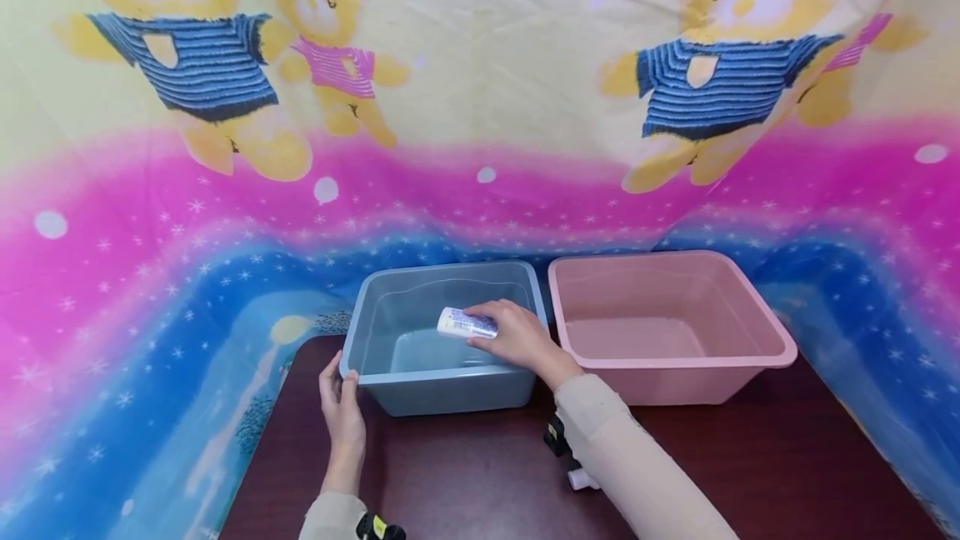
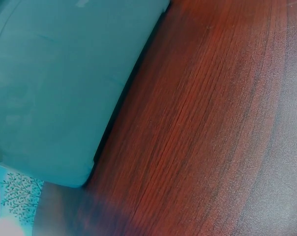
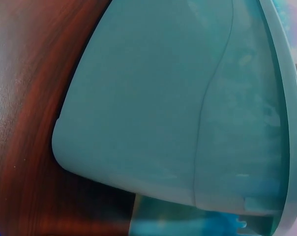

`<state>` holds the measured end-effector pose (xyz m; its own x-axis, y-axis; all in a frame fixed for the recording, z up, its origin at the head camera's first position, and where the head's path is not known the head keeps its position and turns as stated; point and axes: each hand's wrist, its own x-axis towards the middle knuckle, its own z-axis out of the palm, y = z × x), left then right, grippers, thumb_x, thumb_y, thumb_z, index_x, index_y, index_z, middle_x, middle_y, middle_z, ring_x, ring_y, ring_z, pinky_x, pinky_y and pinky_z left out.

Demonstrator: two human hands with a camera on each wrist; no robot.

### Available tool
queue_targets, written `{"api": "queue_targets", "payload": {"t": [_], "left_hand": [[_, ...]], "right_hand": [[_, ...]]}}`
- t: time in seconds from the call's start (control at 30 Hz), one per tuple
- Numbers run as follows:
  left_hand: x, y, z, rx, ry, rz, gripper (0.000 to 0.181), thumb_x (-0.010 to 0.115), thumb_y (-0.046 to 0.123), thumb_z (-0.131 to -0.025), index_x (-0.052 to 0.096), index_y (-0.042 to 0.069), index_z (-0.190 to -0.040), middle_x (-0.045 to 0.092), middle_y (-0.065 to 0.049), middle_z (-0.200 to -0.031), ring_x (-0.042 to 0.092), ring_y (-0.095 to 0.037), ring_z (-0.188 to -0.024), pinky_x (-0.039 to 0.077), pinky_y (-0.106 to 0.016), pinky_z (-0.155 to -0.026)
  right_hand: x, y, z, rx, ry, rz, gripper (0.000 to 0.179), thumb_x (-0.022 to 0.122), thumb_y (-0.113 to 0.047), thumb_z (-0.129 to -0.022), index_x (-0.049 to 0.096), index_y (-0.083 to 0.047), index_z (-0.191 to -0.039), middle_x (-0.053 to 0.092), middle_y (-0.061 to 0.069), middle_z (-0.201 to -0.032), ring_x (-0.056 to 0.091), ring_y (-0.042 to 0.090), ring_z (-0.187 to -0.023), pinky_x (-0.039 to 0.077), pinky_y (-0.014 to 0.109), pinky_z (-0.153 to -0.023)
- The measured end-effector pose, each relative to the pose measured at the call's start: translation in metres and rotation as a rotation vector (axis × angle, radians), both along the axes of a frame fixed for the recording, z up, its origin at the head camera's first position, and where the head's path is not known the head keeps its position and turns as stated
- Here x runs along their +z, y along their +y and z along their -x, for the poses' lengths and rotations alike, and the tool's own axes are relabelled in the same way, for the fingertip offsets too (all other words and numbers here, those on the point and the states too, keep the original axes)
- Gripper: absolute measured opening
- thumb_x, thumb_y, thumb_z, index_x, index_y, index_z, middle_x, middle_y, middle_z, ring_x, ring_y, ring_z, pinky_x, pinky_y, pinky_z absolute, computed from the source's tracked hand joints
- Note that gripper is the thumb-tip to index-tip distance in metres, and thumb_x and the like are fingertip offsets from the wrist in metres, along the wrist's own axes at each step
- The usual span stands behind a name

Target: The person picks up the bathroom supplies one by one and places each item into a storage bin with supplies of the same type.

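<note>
My right hand (image 1: 517,336) holds a white bottle-shaped container (image 1: 467,323) with blue and purple print. It lies almost level, over the inside of the blue-grey plastic basin (image 1: 450,394). At the basin's front left corner, my left hand (image 1: 343,407) grips the rim, thumb near the front edge and fingers along the outer left side. The outer wall of the basin (image 2: 65,88) fills much of the left wrist view. In the right wrist view, the basin's wall and rim (image 3: 163,98) hide the held container.
Just right of the blue-grey basin stands a pink basin (image 1: 675,382). Both rest on a dark reddish wooden table (image 1: 465,473). A small white cylindrical piece (image 1: 582,479) shows beside the right sleeve. Behind hangs a bear-patterned cloth (image 1: 480,107).
</note>
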<state>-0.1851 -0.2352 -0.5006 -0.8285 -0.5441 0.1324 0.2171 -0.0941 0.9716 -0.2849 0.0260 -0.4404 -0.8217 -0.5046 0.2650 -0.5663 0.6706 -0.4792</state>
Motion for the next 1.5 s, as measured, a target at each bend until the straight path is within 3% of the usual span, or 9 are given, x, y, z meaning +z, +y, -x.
{"api": "queue_targets", "payload": {"t": [0.77,1.1,1.5], "left_hand": [[-0.001,-0.001,0.0,-0.012,-0.031,0.018,0.044,0.046,0.014,-0.098,0.035,0.007,-0.14,0.037,-0.007,-0.139,0.038,-0.014,-0.121,0.038,-0.013,-0.086],[-0.025,-0.006,0.01,0.015,0.001,0.021,0.044,0.048,0.019,-0.097,0.037,0.011,-0.14,0.039,-0.004,-0.137,0.039,-0.013,-0.12,0.037,-0.013,-0.086],[-0.024,-0.007,0.01,0.018,0.014,0.027,0.045,0.048,0.019,-0.097,0.036,0.009,-0.14,0.038,-0.007,-0.138,0.038,-0.015,-0.123,0.037,-0.014,-0.087]], "right_hand": [[0.0,-0.003,0.015,0.0,-0.031,0.023,0.046,0.072,-0.038,-0.079,0.061,-0.027,-0.123,0.061,-0.004,-0.116,0.055,0.011,-0.098,0.046,0.032,-0.081],[-0.004,-0.001,0.019,-0.026,-0.079,0.038,0.046,0.074,-0.037,-0.078,0.062,-0.028,-0.122,0.062,-0.004,-0.116,0.055,0.01,-0.095,0.046,0.032,-0.08],[-0.003,-0.003,0.022,-0.034,-0.105,0.032,0.046,0.075,-0.032,-0.078,0.062,-0.025,-0.122,0.061,-0.002,-0.118,0.057,0.013,-0.096,0.047,0.034,-0.079]]}}
